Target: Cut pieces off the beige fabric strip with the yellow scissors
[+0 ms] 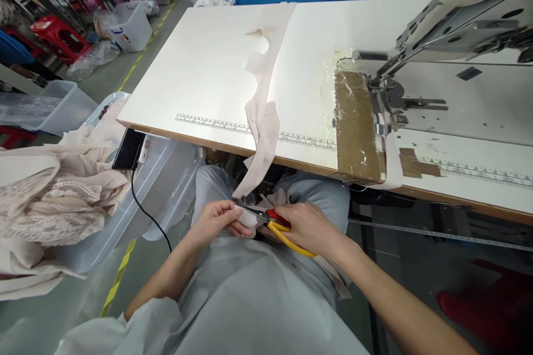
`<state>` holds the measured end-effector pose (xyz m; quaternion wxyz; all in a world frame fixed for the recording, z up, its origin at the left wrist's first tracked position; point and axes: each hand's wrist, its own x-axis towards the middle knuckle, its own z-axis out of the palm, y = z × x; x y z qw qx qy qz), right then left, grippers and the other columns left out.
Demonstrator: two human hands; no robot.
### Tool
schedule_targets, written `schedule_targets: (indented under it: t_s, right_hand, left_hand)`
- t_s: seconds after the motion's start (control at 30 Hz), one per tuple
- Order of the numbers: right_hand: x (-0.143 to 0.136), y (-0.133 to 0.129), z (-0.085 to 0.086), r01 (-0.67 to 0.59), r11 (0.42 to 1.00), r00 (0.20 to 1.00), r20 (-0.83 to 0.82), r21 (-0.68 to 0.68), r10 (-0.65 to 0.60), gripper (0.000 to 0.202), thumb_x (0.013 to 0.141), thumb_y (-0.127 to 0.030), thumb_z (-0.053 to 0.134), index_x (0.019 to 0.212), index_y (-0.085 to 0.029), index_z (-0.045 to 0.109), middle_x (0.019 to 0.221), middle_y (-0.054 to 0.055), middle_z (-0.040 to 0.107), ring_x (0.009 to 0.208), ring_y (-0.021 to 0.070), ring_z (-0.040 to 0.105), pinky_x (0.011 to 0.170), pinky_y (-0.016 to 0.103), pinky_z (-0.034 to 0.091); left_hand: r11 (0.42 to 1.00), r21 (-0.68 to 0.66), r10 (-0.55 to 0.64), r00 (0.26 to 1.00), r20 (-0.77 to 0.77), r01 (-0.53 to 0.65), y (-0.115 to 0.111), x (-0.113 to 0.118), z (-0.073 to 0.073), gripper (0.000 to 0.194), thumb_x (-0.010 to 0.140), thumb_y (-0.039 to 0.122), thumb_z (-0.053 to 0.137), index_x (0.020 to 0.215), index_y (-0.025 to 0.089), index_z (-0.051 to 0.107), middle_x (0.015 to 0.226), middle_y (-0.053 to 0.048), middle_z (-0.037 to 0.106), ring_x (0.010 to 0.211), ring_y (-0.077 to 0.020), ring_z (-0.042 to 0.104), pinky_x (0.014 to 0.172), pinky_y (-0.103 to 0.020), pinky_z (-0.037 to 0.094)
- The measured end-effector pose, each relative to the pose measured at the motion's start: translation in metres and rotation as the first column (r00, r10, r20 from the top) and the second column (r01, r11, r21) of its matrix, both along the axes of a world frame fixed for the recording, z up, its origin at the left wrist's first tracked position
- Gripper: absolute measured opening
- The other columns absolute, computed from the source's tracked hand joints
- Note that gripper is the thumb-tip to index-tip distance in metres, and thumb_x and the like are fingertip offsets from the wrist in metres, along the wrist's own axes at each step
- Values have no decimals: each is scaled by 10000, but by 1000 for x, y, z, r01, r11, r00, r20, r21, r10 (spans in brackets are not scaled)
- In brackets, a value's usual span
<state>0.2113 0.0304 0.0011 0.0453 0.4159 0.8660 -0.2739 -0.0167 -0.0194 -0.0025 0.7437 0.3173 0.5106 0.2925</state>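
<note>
Over my lap, my left hand pinches a piece of pale pink fabric between thumb and fingers. My right hand is closed round a pair of scissors with yellow and red handles. Their dark blades point left and lie at the fabric, close to my left fingertips; whether they are cutting cannot be made out. A long pale fabric strip with curved cut-outs lies across the white table and hangs over its front edge towards my hands. More fabric rests on my lap, partly hidden by my hands.
A sewing machine stands on the right of the white table, with brown tape beside its needle area. At left, a clear plastic bin is heaped with pale lace garments. A phone with a cable lies at the bin's edge.
</note>
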Motion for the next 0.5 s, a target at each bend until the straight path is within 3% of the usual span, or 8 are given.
schedule_targets:
  t_s: [0.1, 0.17, 0.23, 0.3, 0.33, 0.4, 0.43, 0.5]
  right_hand:
    - [8, -5, -5, 27, 1000, 998, -51, -15, -28, 444, 878, -548, 518, 613, -208, 414, 574, 17, 548, 518, 171, 517, 505, 268, 226]
    - [16, -12, -9, 64, 997, 991, -116, -37, -68, 445, 890, -555, 474, 620, -212, 392, 583, 15, 541, 517, 169, 499, 509, 267, 249]
    - [23, -22, -14, 119, 989, 972, -195, -87, -134, 443, 894, -556, 452, 623, -217, 366, 578, 4, 517, 514, 162, 475, 504, 262, 276]
    - [28, -32, -18, 186, 971, 943, -251, -150, -219, 433, 888, -549, 460, 627, -222, 350, 562, -12, 482, 507, 155, 452, 492, 253, 295]
    - [30, -36, -20, 217, 961, 927, -271, -174, -258, 423, 885, -539, 468, 630, -223, 350, 558, -18, 468, 506, 153, 444, 488, 249, 301]
    - [35, -42, -21, 270, 942, 898, -301, -198, -321, 407, 880, -528, 484, 639, -222, 365, 567, -24, 459, 516, 151, 440, 490, 243, 316]
    - [39, -44, -21, 296, 934, 884, -314, -200, -347, 412, 877, -536, 493, 640, -221, 372, 570, -26, 451, 521, 149, 435, 491, 241, 322]
    - [49, -47, -19, 356, 912, 852, -328, -204, -407, 449, 866, -579, 510, 633, -218, 378, 569, -31, 420, 527, 144, 414, 491, 236, 328]
  left_hand:
    - [995, 77, -49, 992, -118, 59, 4, -8, -2, 436, 837, 548, 595, 954, 128, 573, 822, -116, 715, 718, -198, 691, 631, -275, 521]
    - [961, 273, 52, 934, -353, 49, 12, -13, -2, 438, 858, 495, 583, 1132, 154, 555, 1021, -126, 680, 786, -183, 664, 608, -262, 496]
    - [845, 531, 285, 788, -546, 62, 25, -14, 0, 402, 871, 422, 581, 1201, 195, 551, 1151, -120, 607, 876, -179, 614, 625, -262, 479]
    - [695, 705, 462, 664, -587, 139, 42, -8, 3, 347, 871, 382, 584, 1170, 206, 587, 1153, -115, 571, 997, -204, 559, 723, -292, 483]
    - [631, 755, 505, 645, -573, 177, 50, -3, 3, 322, 866, 376, 592, 1138, 205, 604, 1133, -113, 566, 1042, -217, 535, 784, -315, 478]
    - [547, 809, 516, 675, -528, 214, 63, 8, 1, 235, 874, 379, 585, 1006, 193, 639, 1050, -97, 589, 1037, -218, 530, 862, -342, 453]
    - [544, 815, 496, 707, -504, 199, 67, 10, -3, 219, 888, 388, 563, 924, 186, 639, 975, -82, 605, 973, -205, 549, 849, -335, 452]
    - [636, 767, 454, 762, -461, 86, 67, 7, -17, 273, 911, 416, 511, 812, 182, 610, 806, -46, 608, 778, -170, 571, 724, -295, 459]
